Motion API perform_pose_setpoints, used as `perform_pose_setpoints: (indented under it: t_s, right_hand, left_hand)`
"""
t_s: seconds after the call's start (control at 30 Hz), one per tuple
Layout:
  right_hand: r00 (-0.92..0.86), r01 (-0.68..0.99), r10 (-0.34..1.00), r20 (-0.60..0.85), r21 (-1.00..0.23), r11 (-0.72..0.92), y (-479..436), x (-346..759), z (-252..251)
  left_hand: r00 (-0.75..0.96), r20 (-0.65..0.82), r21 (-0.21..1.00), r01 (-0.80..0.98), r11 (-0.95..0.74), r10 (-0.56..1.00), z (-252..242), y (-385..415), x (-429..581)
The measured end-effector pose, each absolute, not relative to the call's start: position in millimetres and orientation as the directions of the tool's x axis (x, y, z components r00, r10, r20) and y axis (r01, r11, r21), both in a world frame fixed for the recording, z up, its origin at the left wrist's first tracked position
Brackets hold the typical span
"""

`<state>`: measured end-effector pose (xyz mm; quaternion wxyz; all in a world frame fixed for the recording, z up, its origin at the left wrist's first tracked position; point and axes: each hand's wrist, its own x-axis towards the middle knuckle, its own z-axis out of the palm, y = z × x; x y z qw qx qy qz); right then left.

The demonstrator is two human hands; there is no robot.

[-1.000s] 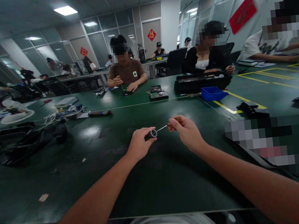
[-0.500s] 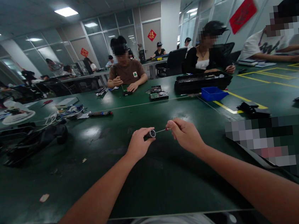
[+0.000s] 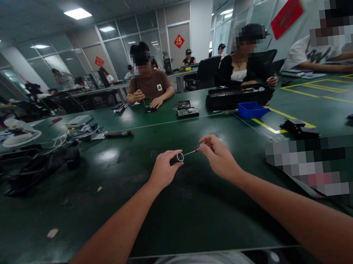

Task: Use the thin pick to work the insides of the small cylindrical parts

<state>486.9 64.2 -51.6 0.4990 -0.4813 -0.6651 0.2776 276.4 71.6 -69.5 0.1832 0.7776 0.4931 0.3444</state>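
Between the thumb and fingers of my left hand point(image 3: 164, 168) is a small dark cylindrical part point(image 3: 179, 157) with a pale ring at its round end, which faces me. A thin screwdriver point(image 3: 196, 150) with a red handle reaches from my right hand point(image 3: 218, 155) toward that part. Its metal shaft meets the right side of the cylinder; whether the tip sits in a screw is too small to tell. My right thumb and index finger pinch the handle, and they hide most of it. Both hands are above the green table point(image 3: 185, 215).
A blue tray point(image 3: 251, 110) and a long black housing point(image 3: 239, 97) lie across the table. Circuit boards point(image 3: 187, 112) lie before a person in brown point(image 3: 151, 84). To the left are black plastic parts point(image 3: 44, 167), cables and a pen-like tool point(image 3: 118, 134).
My right fingers have shifted and spread slightly on the red handle, with the index finger raised higher. The left hand and the cylinder stay in place.
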Motion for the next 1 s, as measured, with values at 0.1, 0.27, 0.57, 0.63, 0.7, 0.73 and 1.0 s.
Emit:
perform_pose_setpoints:
  t_s: [0.1,0.27,0.57,0.63,0.7,0.73,1.0]
  right_hand:
    - [-0.018,0.245,0.929,0.370,-0.899,0.363,68.3,485.2,-51.8]
    - [-0.010,-0.044,0.988,0.154,-0.987,0.153,81.4,491.5,-57.2]
    - [0.093,-0.096,0.979,0.179,-0.978,0.188,84.2,490.6,-63.0]
    - [0.083,-0.048,0.970,0.229,-0.971,0.234,82.2,489.1,-63.3]
    - [0.068,-0.020,0.965,0.252,-0.967,0.254,81.0,488.6,-63.1]
    - [0.063,-0.008,0.964,0.258,-0.966,0.259,80.7,488.6,-62.8]
    - [0.045,0.045,0.958,0.283,-0.959,0.281,81.1,489.6,-62.5]
  left_hand:
    - [0.275,0.349,0.631,0.638,-0.442,0.896,-68.5,70.9,276.9]
    - [0.350,0.375,0.621,0.593,-0.513,0.859,-66.3,68.8,276.9]
    - [0.348,0.320,0.599,0.646,-0.473,0.881,-64.1,69.7,276.3]
    - [0.347,0.318,0.596,0.650,-0.471,0.882,-63.5,68.9,276.7]
    - [0.349,0.317,0.594,0.652,-0.471,0.882,-63.9,68.4,277.0]
    - [0.349,0.318,0.593,0.652,-0.472,0.882,-64.5,68.4,277.1]
    - [0.325,0.315,0.590,0.669,-0.452,0.892,-65.7,69.7,277.3]
